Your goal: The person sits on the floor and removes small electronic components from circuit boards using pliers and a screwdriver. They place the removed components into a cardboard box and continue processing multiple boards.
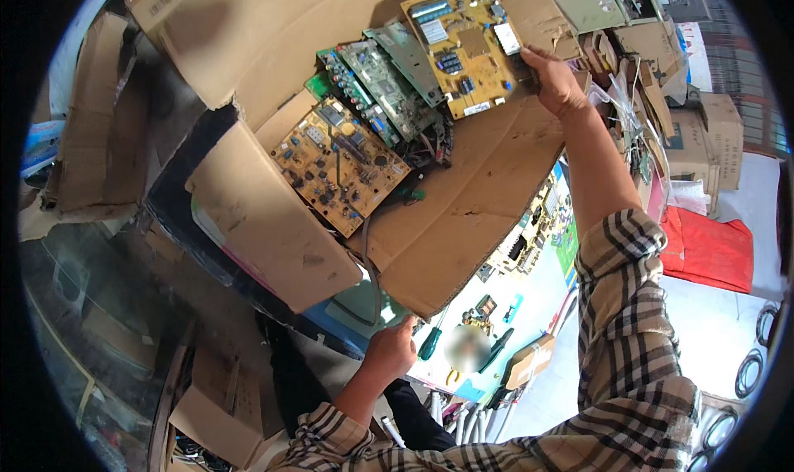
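My right hand [559, 82] grips the right edge of a tan circuit board [475, 46] at the upper middle, its thumb near a white block on the board. Below and left of that board, a green circuit board [376, 82] with a row of jacks lies inside an open cardboard box [463, 216]. Another tan circuit board [337, 162], covered in small parts, leans next to it at the box's left side. My left hand [390, 352] is closed at the near corner of the box flap, its fingertips pinching the cardboard edge. A grey cable [372, 282] hangs by that corner.
Right of the box, a worktable [529, 307] carries a green-handled screwdriver [430, 342], pliers [499, 350] and more circuit boards [529, 240]. A red cloth [707, 249] lies further right. Cardboard boxes [219, 402] stand at the lower left, beside my legs.
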Action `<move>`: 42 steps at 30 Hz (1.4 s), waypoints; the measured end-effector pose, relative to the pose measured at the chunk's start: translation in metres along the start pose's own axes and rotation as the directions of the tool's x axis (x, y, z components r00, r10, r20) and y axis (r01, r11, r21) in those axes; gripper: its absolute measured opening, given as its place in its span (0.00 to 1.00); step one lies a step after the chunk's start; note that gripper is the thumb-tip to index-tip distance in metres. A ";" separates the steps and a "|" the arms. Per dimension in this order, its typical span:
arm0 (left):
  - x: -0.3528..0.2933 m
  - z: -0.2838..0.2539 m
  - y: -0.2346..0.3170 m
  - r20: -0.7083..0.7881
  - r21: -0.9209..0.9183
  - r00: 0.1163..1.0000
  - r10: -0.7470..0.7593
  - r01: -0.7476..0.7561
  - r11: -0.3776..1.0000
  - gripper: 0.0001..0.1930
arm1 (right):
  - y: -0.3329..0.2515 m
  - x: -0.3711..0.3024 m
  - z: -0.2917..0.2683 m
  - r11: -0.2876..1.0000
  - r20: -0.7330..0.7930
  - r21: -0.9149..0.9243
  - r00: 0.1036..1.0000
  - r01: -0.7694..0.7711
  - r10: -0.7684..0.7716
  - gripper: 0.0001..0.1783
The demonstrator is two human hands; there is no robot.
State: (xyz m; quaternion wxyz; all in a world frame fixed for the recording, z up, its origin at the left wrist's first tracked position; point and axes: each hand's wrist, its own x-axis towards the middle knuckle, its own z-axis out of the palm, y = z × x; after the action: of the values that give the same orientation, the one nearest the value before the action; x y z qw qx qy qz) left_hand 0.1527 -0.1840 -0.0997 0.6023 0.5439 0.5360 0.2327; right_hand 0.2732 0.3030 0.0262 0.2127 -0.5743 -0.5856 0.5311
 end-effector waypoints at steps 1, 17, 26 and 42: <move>0.000 0.000 -0.001 0.000 0.007 1.000 0.000 0.000 1.000 0.20 | -0.002 -0.008 0.002 0.999 0.041 0.041 0.999 -0.007 0.005 0.18; 0.001 -0.009 0.009 0.096 -0.003 0.993 -0.063 0.063 0.998 0.18 | 0.001 -0.032 0.009 0.982 0.203 0.190 0.979 -0.010 -0.029 0.18; 0.000 -0.002 0.007 0.066 0.041 0.998 -0.017 0.015 0.999 0.18 | -0.001 -0.044 0.012 0.989 0.241 0.144 0.971 -0.036 0.001 0.16; 0.001 -0.006 0.009 0.104 -0.002 0.993 -0.061 0.062 0.998 0.19 | 0.003 -0.044 0.011 0.980 0.283 0.192 0.959 -0.049 -0.007 0.15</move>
State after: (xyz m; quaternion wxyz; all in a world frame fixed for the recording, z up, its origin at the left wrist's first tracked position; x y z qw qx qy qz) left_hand 0.1508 -0.1779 -0.0907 0.6374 0.5370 0.5200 0.1868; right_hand 0.2763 0.2589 0.0360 0.1771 -0.4748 -0.5482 0.6653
